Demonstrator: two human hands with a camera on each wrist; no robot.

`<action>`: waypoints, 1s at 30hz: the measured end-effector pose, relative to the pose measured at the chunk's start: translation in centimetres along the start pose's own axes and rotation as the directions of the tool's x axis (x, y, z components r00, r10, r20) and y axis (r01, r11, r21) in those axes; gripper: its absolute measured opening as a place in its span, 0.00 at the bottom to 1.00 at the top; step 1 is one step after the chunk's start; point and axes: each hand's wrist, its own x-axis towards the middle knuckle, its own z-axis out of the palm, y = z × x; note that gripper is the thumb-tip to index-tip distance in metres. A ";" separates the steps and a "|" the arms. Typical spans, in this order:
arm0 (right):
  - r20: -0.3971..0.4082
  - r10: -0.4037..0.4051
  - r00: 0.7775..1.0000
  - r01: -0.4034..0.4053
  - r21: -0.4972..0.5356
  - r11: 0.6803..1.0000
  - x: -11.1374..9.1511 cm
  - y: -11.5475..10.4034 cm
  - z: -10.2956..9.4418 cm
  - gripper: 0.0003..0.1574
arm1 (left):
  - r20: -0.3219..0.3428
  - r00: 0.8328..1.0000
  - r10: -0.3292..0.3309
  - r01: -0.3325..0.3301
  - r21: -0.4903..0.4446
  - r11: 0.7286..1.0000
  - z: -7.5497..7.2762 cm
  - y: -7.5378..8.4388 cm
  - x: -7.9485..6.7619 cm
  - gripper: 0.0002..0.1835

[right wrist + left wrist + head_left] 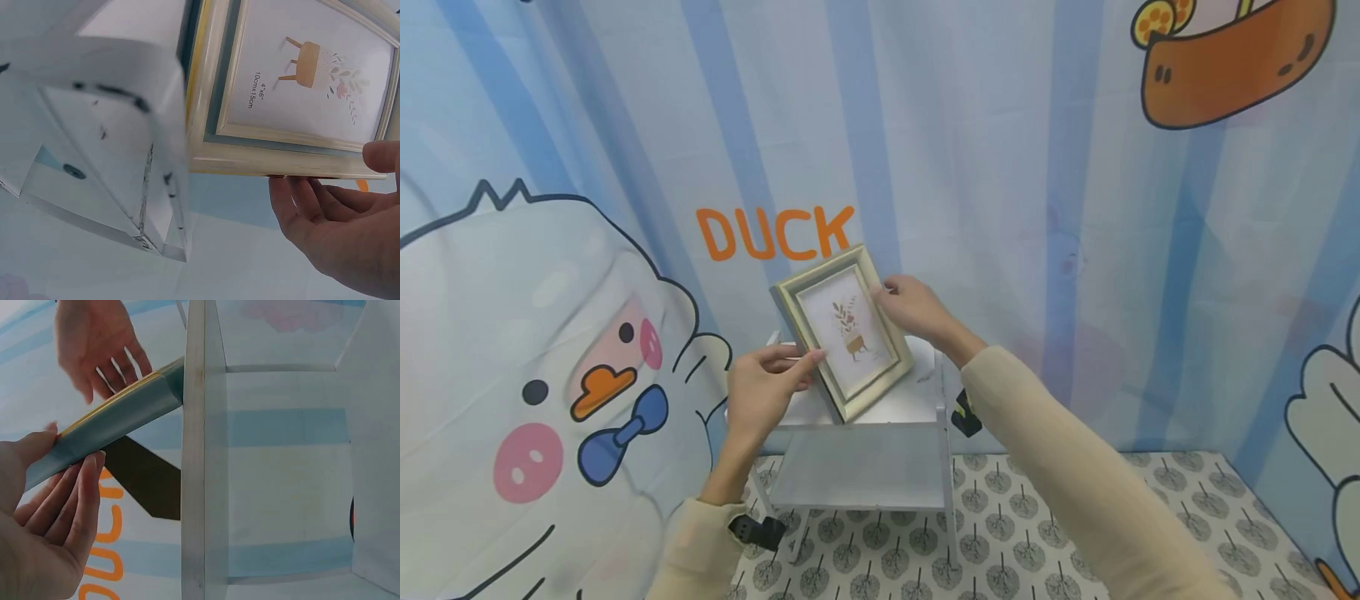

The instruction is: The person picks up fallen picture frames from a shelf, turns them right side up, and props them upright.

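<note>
A cream-gold picture frame (846, 333) stands tilted on the top of a small white shelf stand (917, 392). Its print shows a brown pot on legs with leaves. My left hand (760, 392) pinches the frame's left side, thumb at the front and fingers behind. At the opposite side, my right hand (917, 308) holds the edge. In the right wrist view, that thumb lies near the front face with the fingertips at the edge. Behind the frame, the left wrist view shows a dark support leg (147, 481) reaching to the shelf top.
Below the top, the stand has a lower shelf (857, 467). A striped blue curtain (970, 167) with duck drawings and orange lettering hangs close behind. The floor covering (1000, 525) has a grey tree pattern.
</note>
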 end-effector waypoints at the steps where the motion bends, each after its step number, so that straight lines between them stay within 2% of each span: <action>1: -0.006 -0.005 1.000 0.005 -0.004 1.000 -0.1 0.1 -0.1 0.36 | -0.003 1.000 -0.001 0.001 0.002 1.000 -0.2 -0.1 0.1 0.25; 9: -0.026 -0.048 0.998 0.050 0.067 0.996 -1.4 0.9 -0.4 0.30 | 0.009 1.000 -0.019 0.019 -0.014 1.000 -1.4 -0.7 1.1 0.25; 13: -0.026 -0.071 0.997 0.072 0.057 0.996 -2.0 1.5 -0.1 0.29 | 0.003 1.000 -0.028 0.028 -0.046 0.999 -1.8 -1.3 1.4 0.24; 19: -0.080 -0.082 0.993 0.084 0.032 0.996 -2.6 2.1 0.4 0.27 | -0.006 0.999 -0.044 0.044 -0.061 0.997 -1.8 -2.0 1.9 0.24; 24: -0.099 -0.073 0.992 0.077 0.042 0.996 -3.1 2.4 0.6 0.26 | -0.004 0.999 -0.054 0.054 -0.021 0.998 -1.6 -2.3 2.3 0.26; 30: -0.112 -0.106 0.988 0.111 0.041 0.993 -3.7 2.8 0.4 0.25 | 0.003 0.999 -0.050 0.050 0.003 0.999 -1.1 -2.4 3.0 0.25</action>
